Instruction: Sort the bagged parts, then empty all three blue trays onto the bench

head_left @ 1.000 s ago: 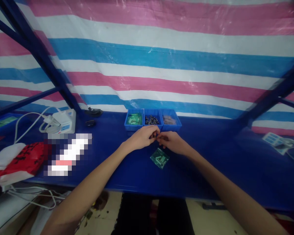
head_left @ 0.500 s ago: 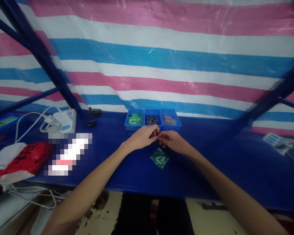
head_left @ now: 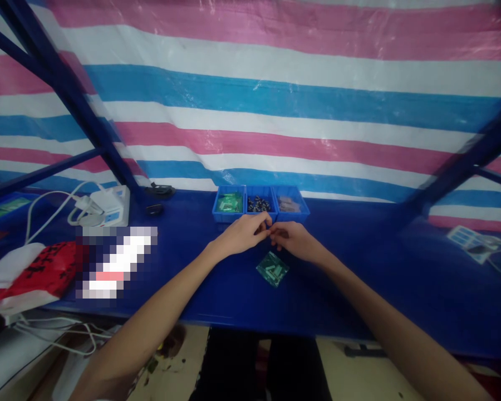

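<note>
My left hand (head_left: pixel 247 232) and my right hand (head_left: pixel 291 238) meet fingertip to fingertip just in front of the blue bins. Both are pinched closed, and whatever lies between the fingers is too small to make out. Below them on the table lies a clear plastic bag (head_left: pixel 272 269) with small pale pieces inside. Behind the hands stand three joined blue bins. The left bin (head_left: pixel 229 216) holds green packets (head_left: pixel 230 203), the middle one small black and silver parts (head_left: pixel 259 204), and the right one brownish-pink flat pieces (head_left: pixel 289 204).
A white power strip (head_left: pixel 119 206) with plugs and cables stands at the left, near a small black object (head_left: pixel 154 209). A red and white bag (head_left: pixel 52 273) lies at the left edge. At the right are another socket block (head_left: pixel 470 243) and cable. Blue frame posts flank the table (head_left: pixel 384 267).
</note>
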### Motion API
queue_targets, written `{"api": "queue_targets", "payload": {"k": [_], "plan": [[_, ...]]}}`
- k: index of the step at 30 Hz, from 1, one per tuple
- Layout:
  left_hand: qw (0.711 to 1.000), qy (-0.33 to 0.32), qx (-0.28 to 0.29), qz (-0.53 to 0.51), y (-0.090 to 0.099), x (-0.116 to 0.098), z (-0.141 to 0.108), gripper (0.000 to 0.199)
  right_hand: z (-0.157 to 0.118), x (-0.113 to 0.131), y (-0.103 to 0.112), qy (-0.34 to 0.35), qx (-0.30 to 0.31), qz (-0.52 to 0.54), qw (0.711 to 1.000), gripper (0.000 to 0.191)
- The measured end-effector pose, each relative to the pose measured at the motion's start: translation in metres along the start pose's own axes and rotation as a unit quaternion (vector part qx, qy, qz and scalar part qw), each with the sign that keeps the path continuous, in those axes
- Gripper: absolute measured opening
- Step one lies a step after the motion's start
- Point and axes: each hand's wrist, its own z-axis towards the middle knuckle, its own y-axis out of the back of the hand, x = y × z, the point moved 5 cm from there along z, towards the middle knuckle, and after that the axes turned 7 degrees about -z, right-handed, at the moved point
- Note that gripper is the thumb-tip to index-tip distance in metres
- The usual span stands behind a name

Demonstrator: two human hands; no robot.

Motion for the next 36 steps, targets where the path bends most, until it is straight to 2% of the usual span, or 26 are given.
{"api": "queue_targets", "payload": {"k": [4, 13, 27, 36], "plan": [[1.000, 0.003, -0.004, -0.017, 0.0004, -0.0019, 0.0006, 0.007, -0.0004, -0.0003, 0.0010, 0.011, -0.014, 0.013, 1.000, 0.006], [0.999, 0.008, -0.022, -0.034, 0.0021, -0.0041, 0.0019, 0.006, 0.0011, 0.0006, 0.0017, 0.026, -0.050, 0.057, 0.997, 0.012], [0.997, -0.007, -0.050, 0.052, 0.0082, -0.0002, 0.0002, 0.012, -0.0016, 0.0027, 0.0093, 0.011, -0.086, -0.009, 0.996, 0.021], [0.998, -0.012, -0.038, 0.051, 0.0065, 0.0019, 0.0005, 0.014, -0.0012, 0.0016, 0.0093, 0.015, -0.090, -0.020, 0.996, 0.025]]}}
